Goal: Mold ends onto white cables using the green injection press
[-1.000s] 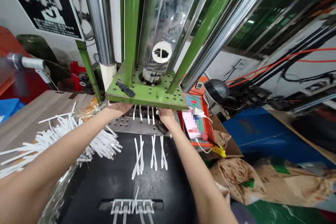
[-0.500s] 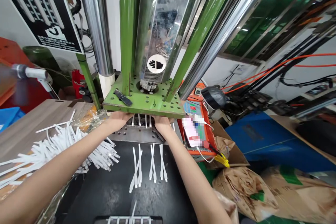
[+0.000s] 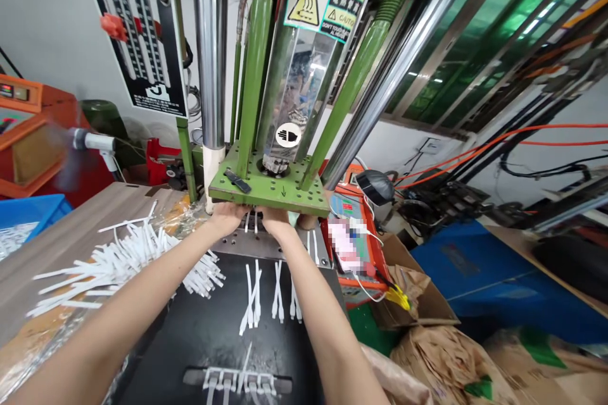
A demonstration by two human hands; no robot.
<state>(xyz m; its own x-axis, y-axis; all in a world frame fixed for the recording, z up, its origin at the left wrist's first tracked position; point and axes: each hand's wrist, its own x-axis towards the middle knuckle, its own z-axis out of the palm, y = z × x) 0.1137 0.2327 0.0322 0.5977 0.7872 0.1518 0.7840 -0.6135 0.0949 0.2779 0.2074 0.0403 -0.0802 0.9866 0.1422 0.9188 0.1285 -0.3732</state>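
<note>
Both of my hands reach under the green press plate (image 3: 285, 199). My left hand (image 3: 228, 218) is below the plate's left part, its fingers mostly hidden. Close beside it, my right hand (image 3: 274, 223) is under the plate's middle, its fingertips also out of sight. Between them, two short flat white cables (image 3: 256, 221) stick out over the metal mold base (image 3: 266, 247). What either hand holds cannot be made out. Nearer me, small groups of white cables (image 3: 278, 291) lie crossed on the black work surface (image 3: 204, 329).
A heap of white cables (image 3: 128, 259) lies on the left. In front, a white molded frame with cables (image 3: 240, 381) sits at a slot. Green rods and a clear guard (image 3: 299, 88) rise above the plate. An orange control box (image 3: 351, 202) and paper bags (image 3: 451, 367) stand right.
My view has tilted up, showing more of the press. My right hand has shifted left under the plate, narrowing the gap to my left hand. Fewer cables show between them.
</note>
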